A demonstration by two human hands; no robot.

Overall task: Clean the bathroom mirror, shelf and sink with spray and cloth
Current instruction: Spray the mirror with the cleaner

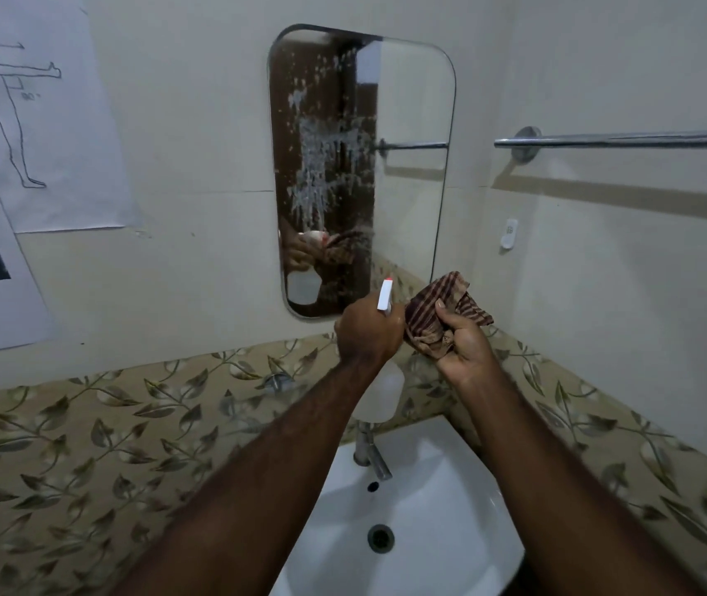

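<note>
A tall mirror [407, 122] with rounded corners hangs on the wall, its left half streaked with white foam that runs down in drips. Just below its bottom edge, my left hand [366, 333] grips a white spray bottle [381, 393] whose red-tipped nozzle points up at the glass. Beside it on the right, my right hand [463, 346] holds a crumpled brown striped cloth [437, 316]. Under both hands sits the white sink [450, 509] with a chrome tap [371, 453]. No shelf is visible.
A chrome towel rail [622, 139] runs along the right wall, with a small white hook [509, 234] below it. Paper posters [33, 122] are taped to the left wall. A leaf-patterned tile band [106, 445] surrounds the sink.
</note>
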